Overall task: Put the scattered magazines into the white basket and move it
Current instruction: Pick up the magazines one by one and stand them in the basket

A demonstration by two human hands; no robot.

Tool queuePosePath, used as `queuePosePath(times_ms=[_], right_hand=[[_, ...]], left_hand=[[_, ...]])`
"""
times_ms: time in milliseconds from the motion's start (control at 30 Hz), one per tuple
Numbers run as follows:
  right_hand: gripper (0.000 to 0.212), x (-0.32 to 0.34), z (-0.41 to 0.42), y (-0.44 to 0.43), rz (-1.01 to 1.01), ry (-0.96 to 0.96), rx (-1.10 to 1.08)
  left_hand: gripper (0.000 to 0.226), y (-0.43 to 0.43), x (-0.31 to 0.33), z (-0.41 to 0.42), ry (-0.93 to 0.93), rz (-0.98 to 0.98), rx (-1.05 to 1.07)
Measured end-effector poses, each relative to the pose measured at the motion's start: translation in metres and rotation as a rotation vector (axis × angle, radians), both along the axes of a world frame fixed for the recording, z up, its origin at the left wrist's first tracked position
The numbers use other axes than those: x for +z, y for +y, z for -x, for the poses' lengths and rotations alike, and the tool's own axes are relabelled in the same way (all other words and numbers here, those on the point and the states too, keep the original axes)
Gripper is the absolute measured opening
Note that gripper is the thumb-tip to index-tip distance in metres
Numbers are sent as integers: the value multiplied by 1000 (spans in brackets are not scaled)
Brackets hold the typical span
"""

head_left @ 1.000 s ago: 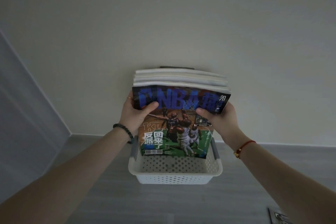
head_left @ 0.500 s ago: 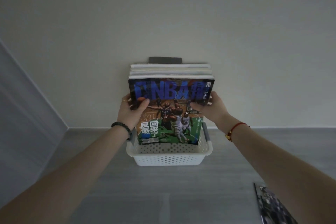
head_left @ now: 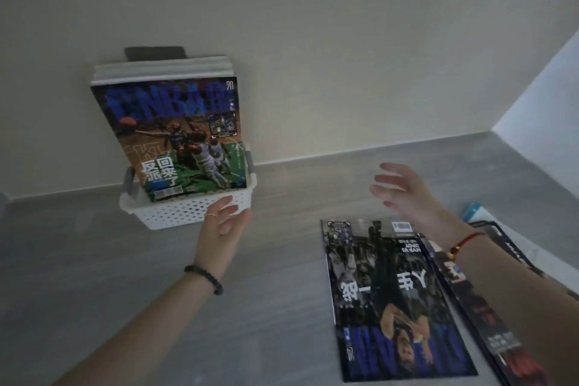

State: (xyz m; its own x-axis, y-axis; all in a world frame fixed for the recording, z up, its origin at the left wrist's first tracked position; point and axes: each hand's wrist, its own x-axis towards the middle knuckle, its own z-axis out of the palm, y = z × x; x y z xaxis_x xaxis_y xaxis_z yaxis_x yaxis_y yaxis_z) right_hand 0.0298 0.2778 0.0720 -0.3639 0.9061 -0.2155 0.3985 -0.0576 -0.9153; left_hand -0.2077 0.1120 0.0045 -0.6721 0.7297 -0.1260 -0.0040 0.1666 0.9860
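The white perforated basket [head_left: 175,213] stands on the grey surface against the wall at the left. Several magazines stand upright in it, an NBA cover [head_left: 175,135] facing me. My left hand [head_left: 224,229] hovers just right of the basket's front corner, fingers spread and empty. My right hand [head_left: 404,194] is raised above the surface at the right, fingers spread, holding nothing. Below it a dark basketball magazine [head_left: 394,301] lies flat, upside down to me. Another dark magazine [head_left: 488,316] lies beside it, partly under my right forearm.
More dark printed matter [head_left: 513,247] lies at the right edge, with a white and blue item [head_left: 473,211] behind it. A dark grey object [head_left: 153,53] shows behind the basket's stack. Walls close the back and right side.
Both hands have let go of the NBA magazine, which now stands in the basket. My view has swung right, and both hands have moved right and toward me.
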Motion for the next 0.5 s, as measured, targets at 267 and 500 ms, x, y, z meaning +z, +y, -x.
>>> queuePosePath(times_ms=[267, 500], right_hand=[[41, -74, -133, -10, 264, 19, -193], [60, -124, -160, -27, 333, -107, -111]], left_hand=[[52, 22, -60, -132, -239, 246, -211], [50, 35, -81, -178, -274, 298, -116]])
